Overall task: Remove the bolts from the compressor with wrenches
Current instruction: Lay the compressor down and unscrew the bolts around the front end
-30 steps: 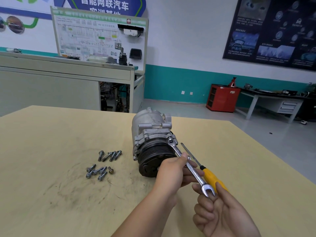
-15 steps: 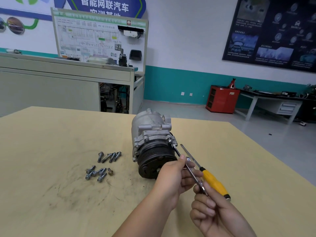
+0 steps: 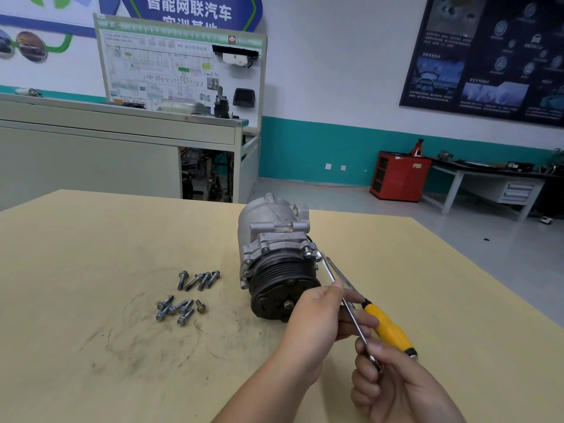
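While the compressor (image 3: 274, 248) lies on its side mid-desk (image 3: 91, 254), a wrench (image 3: 357, 325) meets a flange bolt (image 3: 309, 254) on its right. The left hand (image 3: 317, 319) fingers pinch the shaft, and the right hand (image 3: 393, 386) fingers grasp the wrench's near end. A screwdriver (image 3: 387, 328) lies just beside it, and loose bolts (image 3: 189, 294) lie to the left.

Tabletop (image 3: 91, 254): pale yellow, with grey smudgy rings toward its near edge.
Compressor (image 3: 268, 221): silver-grey body; black at the front, with ridges going round.
Bolts (image 3: 204, 280): shiny silver; one small one is gold.
Wrench (image 3: 360, 331): shiny silver.
Screwdriver (image 3: 390, 328): yellow handle with black ends, silver stem.
Cabinet (image 3: 396, 175): red.
Wall (image 3: 335, 71): white on top, a teal band below.
Poster (image 3: 488, 56): dark, with pale blue pictures.
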